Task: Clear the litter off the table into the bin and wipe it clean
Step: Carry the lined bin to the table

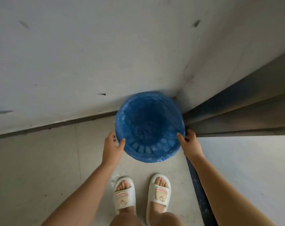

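A round blue bin lined with a blue plastic bag stands in the corner where two white walls meet. I look straight down into it and its inside looks dark. My left hand grips the bin's rim on the left, thumb over the edge. On the opposite side my right hand grips the rim the same way. No litter or cloth is visible.
A white tabletop with a dark edge lies at the lower right, close to my right forearm. My feet in white slippers stand on the pale tiled floor just behind the bin. A dark skirting strip runs along the wall foot.
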Action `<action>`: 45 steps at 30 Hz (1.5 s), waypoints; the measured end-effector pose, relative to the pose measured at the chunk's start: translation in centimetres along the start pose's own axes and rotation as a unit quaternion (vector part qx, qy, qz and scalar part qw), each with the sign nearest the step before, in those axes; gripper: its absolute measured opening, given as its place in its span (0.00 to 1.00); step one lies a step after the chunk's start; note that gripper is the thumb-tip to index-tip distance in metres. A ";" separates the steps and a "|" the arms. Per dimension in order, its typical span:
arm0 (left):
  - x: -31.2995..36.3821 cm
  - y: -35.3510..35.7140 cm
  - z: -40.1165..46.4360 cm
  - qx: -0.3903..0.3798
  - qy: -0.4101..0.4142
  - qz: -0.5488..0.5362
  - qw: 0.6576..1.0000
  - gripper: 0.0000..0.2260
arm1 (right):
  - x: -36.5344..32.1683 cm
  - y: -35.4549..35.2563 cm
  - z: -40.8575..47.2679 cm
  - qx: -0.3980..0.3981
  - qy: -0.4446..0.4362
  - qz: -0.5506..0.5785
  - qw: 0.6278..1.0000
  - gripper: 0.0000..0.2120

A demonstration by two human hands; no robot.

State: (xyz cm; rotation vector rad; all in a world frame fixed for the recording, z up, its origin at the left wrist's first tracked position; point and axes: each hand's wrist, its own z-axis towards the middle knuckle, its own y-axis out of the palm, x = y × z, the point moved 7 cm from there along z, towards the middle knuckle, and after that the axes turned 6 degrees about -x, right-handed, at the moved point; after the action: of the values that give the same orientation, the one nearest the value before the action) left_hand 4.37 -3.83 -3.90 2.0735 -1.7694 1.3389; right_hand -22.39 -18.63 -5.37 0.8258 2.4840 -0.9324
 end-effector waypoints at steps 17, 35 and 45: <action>7.7 -5.8 -9.4 -0.049 -0.031 -0.060 0.997 0.12 | -5.6 -4.4 -11.7 -0.005 0.034 0.126 0.991 0.21; 22.7 -26.9 -36.5 0.097 0.043 -0.211 0.972 0.16 | -27.8 -15.4 -39.7 -0.052 -0.203 0.078 0.975 0.20; 15.3 -30.6 -45.1 0.276 -0.017 -0.396 0.876 0.17 | -35.7 -8.0 -44.6 -0.198 -0.311 -0.051 0.928 0.18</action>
State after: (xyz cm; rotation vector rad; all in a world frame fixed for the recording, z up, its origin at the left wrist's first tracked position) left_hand 4.74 20.78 47.04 2.6304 -0.3685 1.5923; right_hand -5.75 -7.04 48.66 0.2143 2.0472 -0.5669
